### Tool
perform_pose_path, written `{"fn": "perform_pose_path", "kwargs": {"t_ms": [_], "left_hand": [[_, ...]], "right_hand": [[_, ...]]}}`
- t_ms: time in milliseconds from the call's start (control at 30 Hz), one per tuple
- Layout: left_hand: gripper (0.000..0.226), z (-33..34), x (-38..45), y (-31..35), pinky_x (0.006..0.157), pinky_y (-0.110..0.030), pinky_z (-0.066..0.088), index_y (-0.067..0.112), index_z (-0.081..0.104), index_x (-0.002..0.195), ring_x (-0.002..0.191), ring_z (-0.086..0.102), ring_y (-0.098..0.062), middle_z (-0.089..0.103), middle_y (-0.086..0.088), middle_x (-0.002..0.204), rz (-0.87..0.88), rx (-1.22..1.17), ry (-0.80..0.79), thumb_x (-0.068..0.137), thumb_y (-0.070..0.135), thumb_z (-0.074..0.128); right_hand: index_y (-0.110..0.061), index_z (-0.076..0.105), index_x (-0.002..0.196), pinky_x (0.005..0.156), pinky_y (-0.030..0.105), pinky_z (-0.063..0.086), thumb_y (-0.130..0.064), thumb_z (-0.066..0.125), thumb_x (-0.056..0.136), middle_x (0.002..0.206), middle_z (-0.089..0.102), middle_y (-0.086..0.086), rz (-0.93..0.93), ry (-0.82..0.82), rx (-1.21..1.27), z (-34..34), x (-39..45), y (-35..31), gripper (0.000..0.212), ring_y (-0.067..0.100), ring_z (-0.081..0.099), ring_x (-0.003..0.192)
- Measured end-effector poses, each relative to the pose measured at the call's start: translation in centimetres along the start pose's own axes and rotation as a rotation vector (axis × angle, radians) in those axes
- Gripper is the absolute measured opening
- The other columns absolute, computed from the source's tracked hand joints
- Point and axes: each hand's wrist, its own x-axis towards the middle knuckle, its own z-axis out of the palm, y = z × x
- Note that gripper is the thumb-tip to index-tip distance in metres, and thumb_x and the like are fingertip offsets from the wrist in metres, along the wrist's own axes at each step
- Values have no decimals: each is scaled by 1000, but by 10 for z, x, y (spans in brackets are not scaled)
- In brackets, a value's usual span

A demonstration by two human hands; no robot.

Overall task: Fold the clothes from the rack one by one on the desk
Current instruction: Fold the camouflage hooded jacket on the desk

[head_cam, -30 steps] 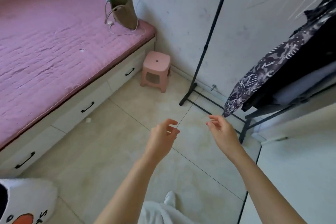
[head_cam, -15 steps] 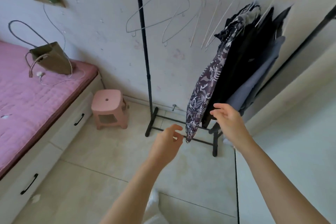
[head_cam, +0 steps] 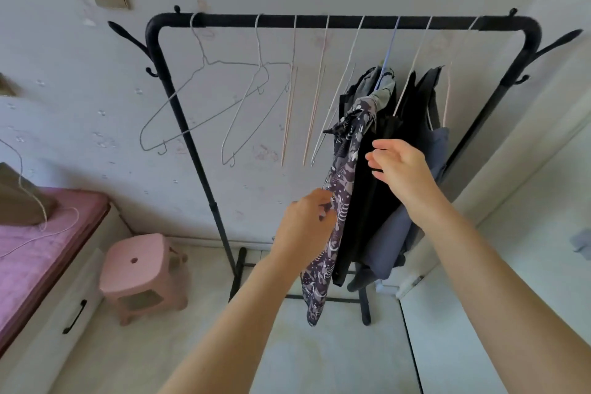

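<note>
A black clothes rack stands against the wall with several wire hangers on its bar. Toward its right end hang a purple patterned garment, a black garment and a grey-blue one. My left hand is raised against the left edge of the patterned garment, fingers curled at the cloth; whether they hold it is unclear. With straight fingers, my right hand reaches in front of the black garment, just right of the patterned one.
Several bare hangers hang on the rack's left half. A pink stool stands on the floor left of the rack's foot. A bed with a pink cover lies at the far left. A white surface fills the lower right.
The view has swung up from the floor to the whole rack. Both hands have risen from waist height to the hanging clothes, the left one now at the patterned garment.
</note>
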Motion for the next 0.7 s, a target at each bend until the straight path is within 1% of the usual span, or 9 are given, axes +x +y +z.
{"fn": "perform_pose_path", "kwargs": {"t_ms": [100,267,333,400,433,500,533,600,700], "left_hand": [[40,4,35,22,90,-35,53,20,51,136,104,63,-22,65,-4,121,47,-4,27,96,19,51],[43,12,83,53,79,-18,35,22,45,139,101,52,-15,55,-1,128,108,-33,121,97,17,50],[48,18,101,61,85,-14,31,22,40,143,114,49,-13,47,4,138,132,-16,155,96,18,51],[55,22,114,67,95,-13,27,20,33,147,130,40,-12,36,7,149,153,3,168,96,17,53],[58,25,124,71,100,-15,26,19,31,148,135,35,-12,31,7,152,157,13,179,95,17,53],[63,29,138,74,110,-24,26,19,26,151,141,28,-14,24,5,157,149,31,192,94,18,55],[65,31,145,75,113,-27,25,19,25,151,143,25,-15,22,4,158,143,37,199,93,18,55],[68,34,153,75,115,-29,24,18,23,152,144,23,-15,21,4,158,125,32,196,93,18,56],[70,37,163,71,114,-33,32,19,22,152,140,31,-18,27,3,155,99,9,170,91,16,56]], "right_hand": [[-13,56,126,99,38,50,-19,51,95,111,65,4,-2,30,65,-8,41,-14,31,15,63,104],[-2,51,130,98,35,50,-9,49,96,109,63,12,-12,28,220,-19,102,-38,35,24,64,106],[6,47,133,98,36,51,-5,47,96,110,62,21,17,45,234,-22,125,-45,39,31,62,109],[19,46,124,100,48,46,0,45,94,114,54,40,78,63,263,-24,142,-50,36,47,56,111],[20,50,116,101,52,44,1,45,92,105,55,40,104,72,274,-26,154,-53,31,50,55,108],[12,57,115,99,53,46,-3,48,90,88,61,20,129,64,254,-26,167,-57,29,40,61,102],[11,56,118,98,52,47,-4,49,90,94,64,19,133,53,246,-26,175,-59,33,40,61,108],[11,57,114,98,50,47,-4,50,90,120,58,31,164,49,285,-25,187,-58,30,42,55,117],[6,56,110,89,38,55,-3,50,93,128,51,33,239,5,461,-25,196,-59,21,40,58,115]]}}
